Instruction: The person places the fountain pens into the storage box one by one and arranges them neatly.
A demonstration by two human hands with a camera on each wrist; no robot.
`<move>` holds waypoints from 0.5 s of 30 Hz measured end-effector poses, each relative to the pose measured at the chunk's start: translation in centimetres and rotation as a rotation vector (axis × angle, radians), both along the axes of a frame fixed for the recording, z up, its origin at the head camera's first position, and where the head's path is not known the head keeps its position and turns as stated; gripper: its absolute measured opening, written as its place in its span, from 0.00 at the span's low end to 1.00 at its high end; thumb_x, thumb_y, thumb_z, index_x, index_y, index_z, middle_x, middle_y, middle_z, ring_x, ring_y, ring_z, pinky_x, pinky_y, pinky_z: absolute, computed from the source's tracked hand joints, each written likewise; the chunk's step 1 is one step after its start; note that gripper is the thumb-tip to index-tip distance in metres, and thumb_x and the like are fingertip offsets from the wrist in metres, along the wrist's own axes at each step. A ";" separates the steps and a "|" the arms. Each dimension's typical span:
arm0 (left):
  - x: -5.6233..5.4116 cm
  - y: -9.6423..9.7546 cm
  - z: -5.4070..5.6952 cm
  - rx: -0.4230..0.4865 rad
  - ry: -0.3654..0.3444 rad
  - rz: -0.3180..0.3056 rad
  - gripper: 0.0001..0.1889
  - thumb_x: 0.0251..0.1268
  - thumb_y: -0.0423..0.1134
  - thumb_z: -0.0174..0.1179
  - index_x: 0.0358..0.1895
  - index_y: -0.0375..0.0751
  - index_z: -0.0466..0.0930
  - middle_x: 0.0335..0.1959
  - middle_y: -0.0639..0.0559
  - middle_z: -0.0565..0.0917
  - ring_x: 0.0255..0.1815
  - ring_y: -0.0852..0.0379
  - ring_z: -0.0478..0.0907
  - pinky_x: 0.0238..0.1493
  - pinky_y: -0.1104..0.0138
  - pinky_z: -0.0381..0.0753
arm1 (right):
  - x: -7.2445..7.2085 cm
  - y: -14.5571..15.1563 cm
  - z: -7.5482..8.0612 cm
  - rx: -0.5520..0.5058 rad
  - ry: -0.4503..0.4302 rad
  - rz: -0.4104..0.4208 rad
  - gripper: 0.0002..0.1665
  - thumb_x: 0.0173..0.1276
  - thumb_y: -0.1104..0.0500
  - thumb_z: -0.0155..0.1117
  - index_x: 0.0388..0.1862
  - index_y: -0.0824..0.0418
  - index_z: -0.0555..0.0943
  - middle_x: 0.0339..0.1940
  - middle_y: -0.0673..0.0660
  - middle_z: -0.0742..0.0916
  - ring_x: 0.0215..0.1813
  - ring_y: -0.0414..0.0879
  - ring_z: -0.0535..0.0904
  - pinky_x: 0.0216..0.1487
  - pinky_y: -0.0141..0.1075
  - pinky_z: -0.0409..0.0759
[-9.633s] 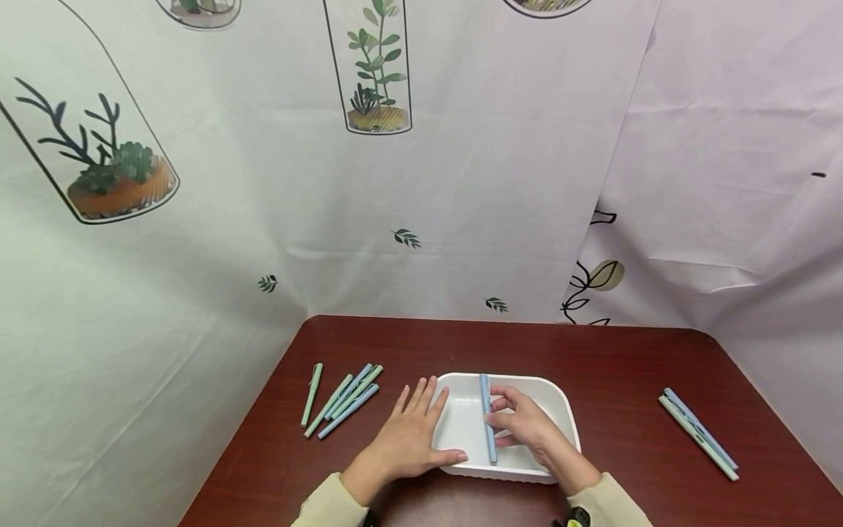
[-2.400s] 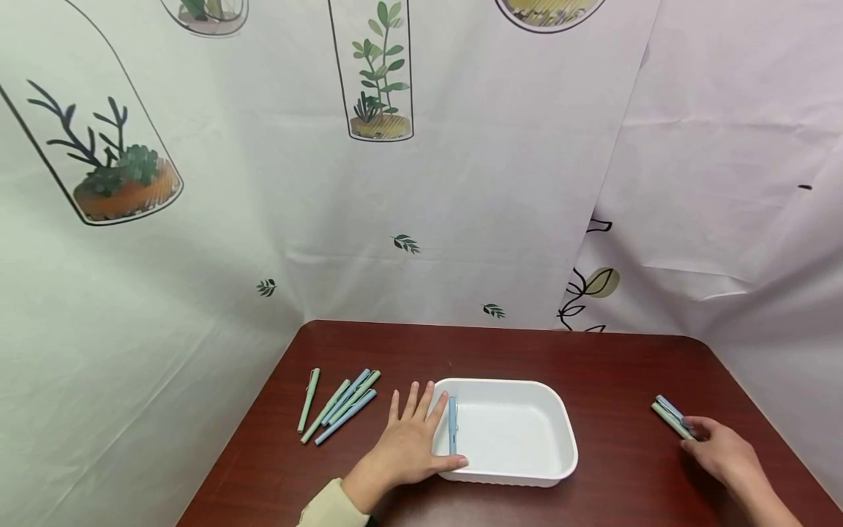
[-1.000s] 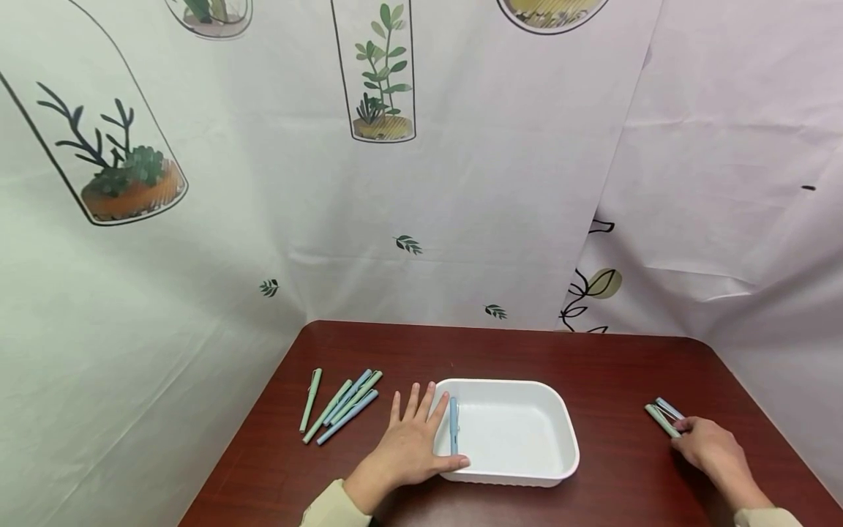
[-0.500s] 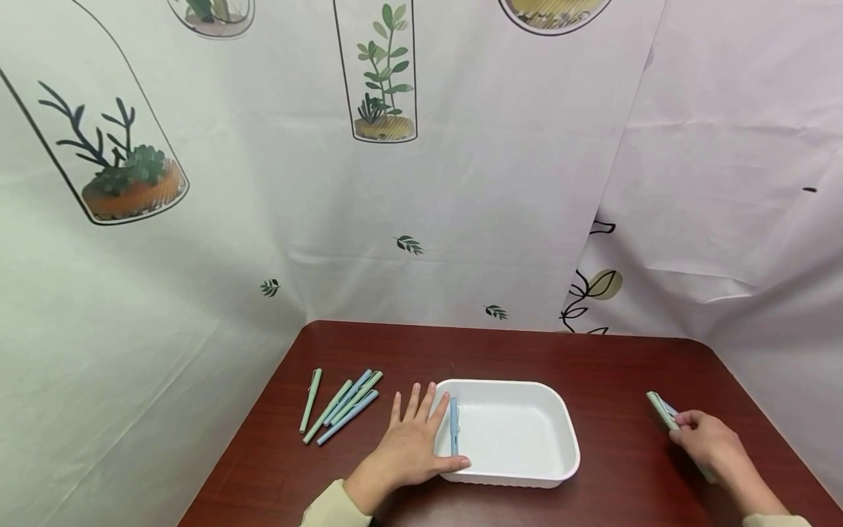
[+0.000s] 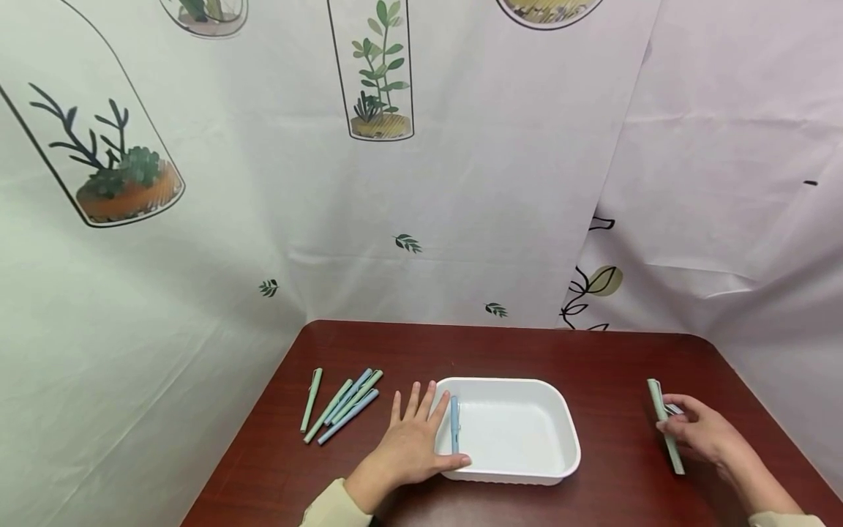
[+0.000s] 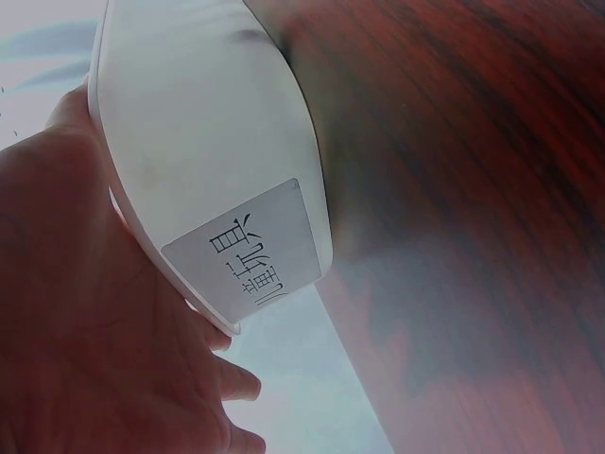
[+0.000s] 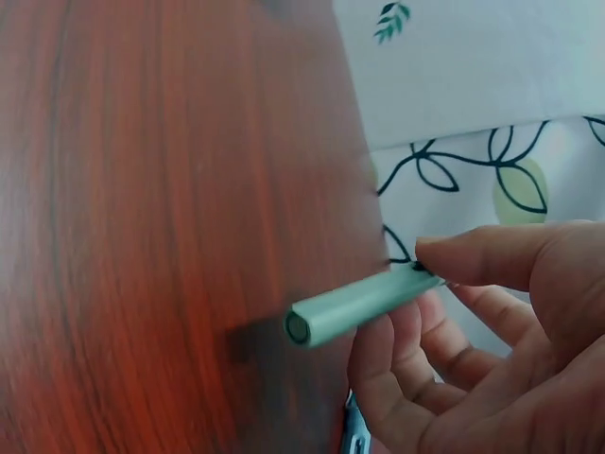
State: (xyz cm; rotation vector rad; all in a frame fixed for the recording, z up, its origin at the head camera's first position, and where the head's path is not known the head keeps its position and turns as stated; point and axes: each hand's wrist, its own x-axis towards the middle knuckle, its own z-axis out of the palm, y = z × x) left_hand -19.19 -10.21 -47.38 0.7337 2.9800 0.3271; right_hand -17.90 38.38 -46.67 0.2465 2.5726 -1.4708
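My right hand [image 5: 701, 432] pinches a light green pen [image 5: 665, 428] between thumb and fingers at the right of the table. The right wrist view shows one end of this green pen [image 7: 350, 307] pointing away from the fingertips, above the wood. A blue pen [image 7: 355, 430] lies below that hand, mostly hidden by it. My left hand [image 5: 411, 443] rests with spread, straight fingers on the left rim of a white plastic tray [image 5: 560, 399]. Inside the tray, along its left wall, lies one blue pen [image 5: 454, 424]. The left wrist view has the tray's labelled side [image 6: 250, 246] close up.
Several green and blue pens [image 5: 352, 406] lie in a loose, partly overlapping group left of the tray, with one green pen [image 5: 312, 399] apart from them. The dark red table [image 5: 527, 351] ends at a printed white curtain [image 5: 461, 219] behind.
Earlier the right hand held a blue pen over the tray; that pen now lies along its left wall. The right hand moved right and lifted the green pen off the pair there. Left hand stays.
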 end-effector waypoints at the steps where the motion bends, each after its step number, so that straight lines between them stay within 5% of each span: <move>1: 0.0 0.0 0.0 0.003 -0.001 0.000 0.57 0.57 0.79 0.54 0.82 0.46 0.51 0.83 0.40 0.48 0.83 0.36 0.40 0.75 0.34 0.38 | 0.0 -0.1 0.1 -0.032 -0.009 -0.002 0.40 0.70 0.63 0.65 0.70 0.79 0.55 0.44 0.61 0.83 0.39 0.42 0.83 0.41 0.42 0.86; 9: 0.0 -0.1 0.0 0.010 -0.013 -0.002 0.57 0.57 0.79 0.54 0.82 0.46 0.50 0.83 0.40 0.47 0.83 0.34 0.41 0.75 0.33 0.38 | 0.1 -1.1 0.8 -0.140 -0.036 -0.005 0.42 0.70 0.61 0.66 0.71 0.77 0.53 0.44 0.56 0.83 0.39 0.43 0.84 0.41 0.43 0.86; 15: 0.0 -0.1 0.1 0.003 -0.002 -0.004 0.57 0.57 0.79 0.53 0.82 0.46 0.50 0.83 0.40 0.47 0.83 0.35 0.40 0.75 0.34 0.39 | 0.5 -2.5 1.0 -0.219 -0.025 -0.004 0.32 0.69 0.61 0.67 0.67 0.66 0.65 0.41 0.51 0.84 0.39 0.42 0.84 0.41 0.42 0.86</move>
